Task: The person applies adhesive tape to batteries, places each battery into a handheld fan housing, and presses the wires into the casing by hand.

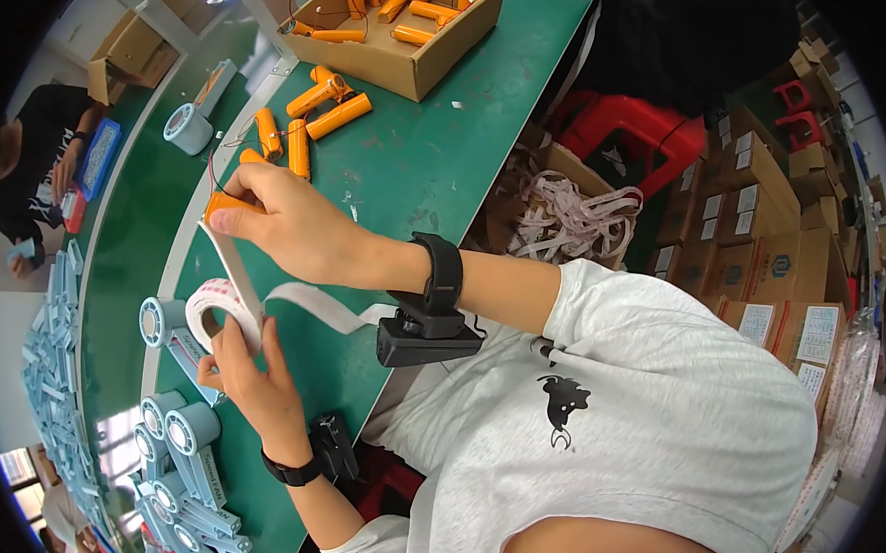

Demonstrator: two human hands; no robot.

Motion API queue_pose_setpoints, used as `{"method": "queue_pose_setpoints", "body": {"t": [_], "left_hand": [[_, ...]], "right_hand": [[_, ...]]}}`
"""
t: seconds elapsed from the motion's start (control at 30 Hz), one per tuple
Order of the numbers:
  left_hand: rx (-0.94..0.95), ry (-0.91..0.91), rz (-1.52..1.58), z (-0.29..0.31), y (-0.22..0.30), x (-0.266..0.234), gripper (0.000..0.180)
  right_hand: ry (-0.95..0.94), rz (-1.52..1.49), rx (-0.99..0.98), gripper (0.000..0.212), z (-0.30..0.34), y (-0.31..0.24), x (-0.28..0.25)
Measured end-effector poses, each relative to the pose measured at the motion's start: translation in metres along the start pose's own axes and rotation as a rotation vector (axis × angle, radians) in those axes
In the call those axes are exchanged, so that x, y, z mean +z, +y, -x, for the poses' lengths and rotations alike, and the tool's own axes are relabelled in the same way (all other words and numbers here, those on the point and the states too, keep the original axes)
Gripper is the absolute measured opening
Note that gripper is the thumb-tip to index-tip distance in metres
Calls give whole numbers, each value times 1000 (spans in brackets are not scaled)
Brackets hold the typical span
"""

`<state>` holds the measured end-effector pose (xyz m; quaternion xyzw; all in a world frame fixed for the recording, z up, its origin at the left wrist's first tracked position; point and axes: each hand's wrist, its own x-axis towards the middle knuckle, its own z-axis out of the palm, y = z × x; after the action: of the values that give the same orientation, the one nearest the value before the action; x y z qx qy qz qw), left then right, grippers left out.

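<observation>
My right hand (pixel 300 224), the upper one in view, pinches an orange cylindrical battery (pixel 228 206) with thin wires between thumb and fingers. A white strip of tape (pixel 231 260) runs from the battery down to a tape roll (pixel 201 309) with red print. My left hand (pixel 257 387), lower down, grips this roll, its fingers at the rim and core. Another pale strip (pixel 321 305) trails from near the roll toward my shirt. Just above my right hand lie several loose orange batteries (pixel 339 116) with wires on the green table (pixel 368 172).
A cardboard box (pixel 439 64) of wired batteries stands at the top. Light-blue handheld fan parts (pixel 193 429) lie lower left; more are heaped beyond them (pixel 54 346). A carton of discarded strips (pixel 577 213) and a red stool (pixel 626 136) stand beside the table. A co-worker (pixel 44 155) sits far left.
</observation>
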<state>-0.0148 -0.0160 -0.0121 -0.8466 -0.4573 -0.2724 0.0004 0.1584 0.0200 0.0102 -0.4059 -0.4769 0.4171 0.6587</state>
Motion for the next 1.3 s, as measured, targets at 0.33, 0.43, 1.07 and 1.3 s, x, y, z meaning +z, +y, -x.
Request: {"method": "queue_pose_setpoints", "body": {"t": [0.33,0.43,1.07,1.3], "left_hand": [[225,-53,-67,-8,7,0,28],[333,-204,-93,-4,21,-7,27],[-423,-404,-158,-67,-106,-43,65],[-285,-289,-337,-17,-16,-47,45]], "right_hand": [[310,-469,299,20,-14,34,33],[675,-648,107,16,-45,31,11],[-414,-559,391,33,21,-23,-81],[-572,-174,211,29,35,-31,-76]]}}
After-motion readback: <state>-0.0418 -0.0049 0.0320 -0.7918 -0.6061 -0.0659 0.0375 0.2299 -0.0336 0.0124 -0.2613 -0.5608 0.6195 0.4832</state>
